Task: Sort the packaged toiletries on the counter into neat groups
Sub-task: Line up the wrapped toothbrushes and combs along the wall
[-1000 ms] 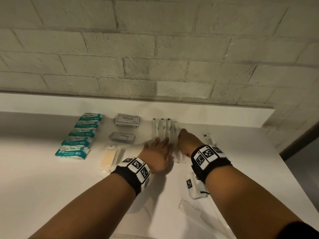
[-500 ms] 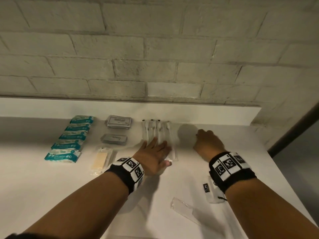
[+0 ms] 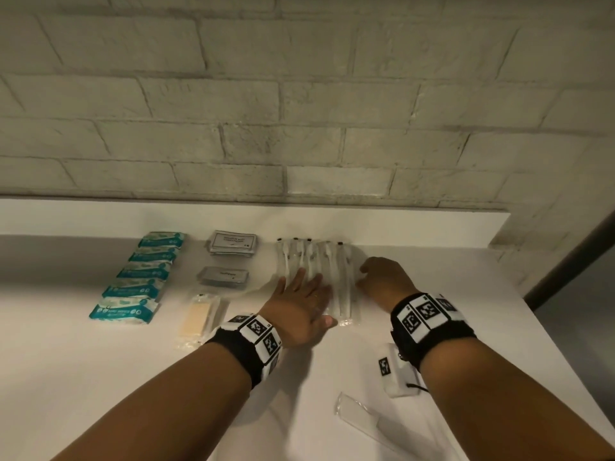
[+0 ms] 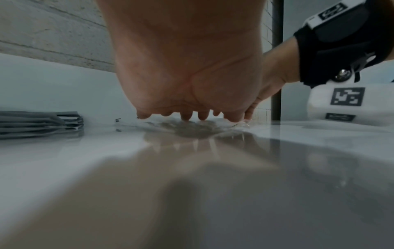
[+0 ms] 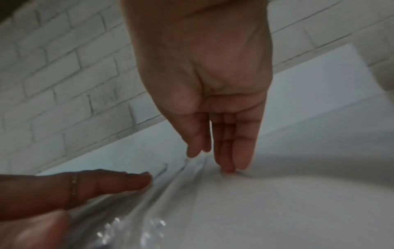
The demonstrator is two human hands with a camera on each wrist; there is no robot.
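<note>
A row of several toothbrushes in clear packets (image 3: 327, 261) lies at the back middle of the white counter (image 3: 100, 377). My left hand (image 3: 301, 299) lies flat on the row's near half, fingers straight and spread; in the left wrist view its fingertips (image 4: 192, 116) press the crinkled plastic (image 4: 192, 128). My right hand (image 3: 382, 277) is at the row's right side. In the right wrist view its straight fingers (image 5: 232, 151) point down and touch the edge of the outermost packet (image 5: 170, 170). Neither hand grips anything.
A column of several teal packets (image 3: 143, 277) lies at the left. Two piles of grey sachets (image 3: 233, 244) (image 3: 222, 277) sit beside it, with a yellowish bar in clear wrap (image 3: 196, 316) nearer. A clear comb packet (image 3: 366, 417) lies near right. A brick wall (image 3: 299, 128) backs the counter.
My right hand went right to a loose toothbrush packet, then came back left with it; that packet now lies at the row's right end. My left hand stayed on the row.
</note>
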